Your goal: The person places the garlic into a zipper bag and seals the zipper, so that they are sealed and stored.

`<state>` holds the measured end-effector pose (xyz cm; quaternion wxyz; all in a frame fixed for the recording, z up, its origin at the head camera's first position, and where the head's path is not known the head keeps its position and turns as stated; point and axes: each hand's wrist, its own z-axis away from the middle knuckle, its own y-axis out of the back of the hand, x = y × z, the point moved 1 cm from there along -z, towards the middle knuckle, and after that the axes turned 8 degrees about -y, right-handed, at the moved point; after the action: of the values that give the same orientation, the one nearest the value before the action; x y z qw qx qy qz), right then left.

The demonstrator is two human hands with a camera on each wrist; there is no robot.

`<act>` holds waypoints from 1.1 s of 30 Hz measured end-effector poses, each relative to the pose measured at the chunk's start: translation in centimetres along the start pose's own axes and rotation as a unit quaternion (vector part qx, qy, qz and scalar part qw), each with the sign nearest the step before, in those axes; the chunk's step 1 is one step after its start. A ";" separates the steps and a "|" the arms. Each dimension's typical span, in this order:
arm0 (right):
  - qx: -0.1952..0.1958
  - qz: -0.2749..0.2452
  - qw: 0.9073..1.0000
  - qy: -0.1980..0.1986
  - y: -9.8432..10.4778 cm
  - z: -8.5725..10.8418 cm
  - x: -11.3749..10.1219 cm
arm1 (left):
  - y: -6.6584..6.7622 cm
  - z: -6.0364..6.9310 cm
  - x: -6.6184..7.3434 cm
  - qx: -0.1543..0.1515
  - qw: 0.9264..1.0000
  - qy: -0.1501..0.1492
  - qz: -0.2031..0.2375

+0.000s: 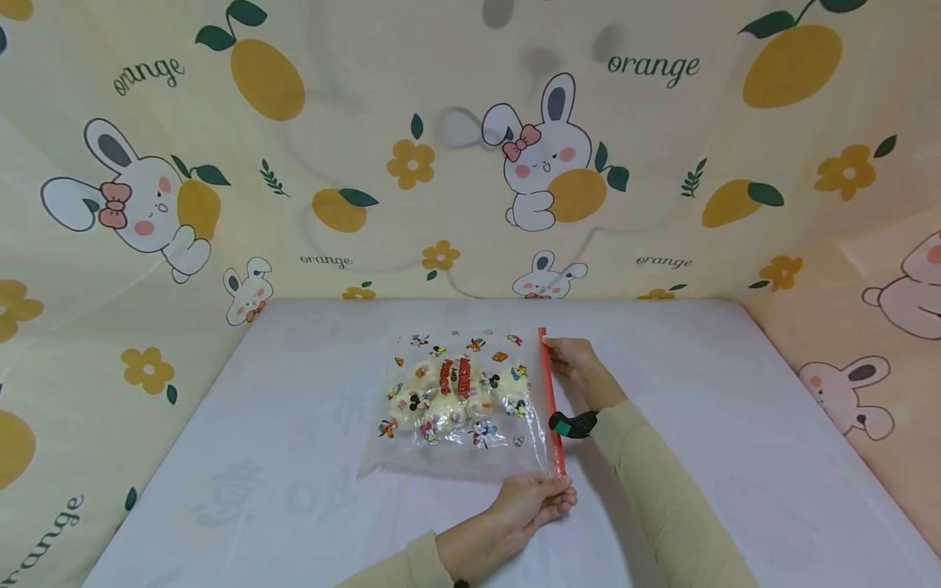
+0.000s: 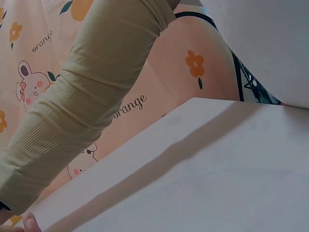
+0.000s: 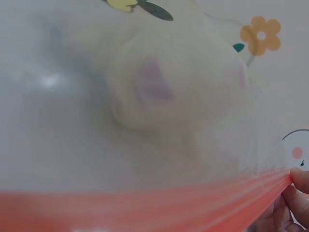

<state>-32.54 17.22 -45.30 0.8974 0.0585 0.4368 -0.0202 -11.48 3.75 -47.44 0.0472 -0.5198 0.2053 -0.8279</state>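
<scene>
A clear zip bag printed with cartoon characters lies on the table, its red zip strip along the right side. Inside are several pale, rounded pieces; their kind is unclear through the plastic. My right hand pinches the strip's far end, and the right wrist view shows thumb and fingers on the stretched red edge. At the near corner, my left hand pinches the strip's other end. Only a fingertip shows at the left wrist view's lower corner. Whether the zip is sealed cannot be seen.
A white-covered table carries the bag. Behind and beside it hangs a cream cloth printed with rabbits and oranges. A black wrist strap device sits on the right wrist, close to the red strip.
</scene>
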 end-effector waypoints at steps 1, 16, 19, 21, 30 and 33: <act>-0.003 -0.005 1.000 0.001 0.0 0.1 -0.1 | 0.0 0.0 0.0 0.001 1.000 0.002 -0.001; 0.001 -0.015 1.000 -0.009 -0.1 -1.2 -0.2 | 0.0 -0.1 0.1 0.008 1.000 0.008 -0.009; 0.008 -0.014 1.000 -0.002 -0.2 -1.3 -0.2 | 0.0 -0.1 0.0 0.007 1.000 0.006 -0.012; 0.013 -0.014 1.000 0.002 -0.2 -1.5 -0.2 | 0.0 -0.1 -0.1 0.005 1.000 0.006 -0.015; 0.014 -0.023 1.000 -0.001 -0.2 -1.1 -0.2 | -0.2 -0.1 -0.2 0.005 1.000 -0.009 -0.010; 0.012 -0.019 1.000 -0.004 -0.3 -0.7 -0.2 | -0.1 -0.2 -0.2 0.000 1.000 -0.008 -0.010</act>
<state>-33.21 17.03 -45.63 0.8979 0.0608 0.4339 -0.0423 -11.58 3.96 -47.61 0.0406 -0.5282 0.2000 -0.8242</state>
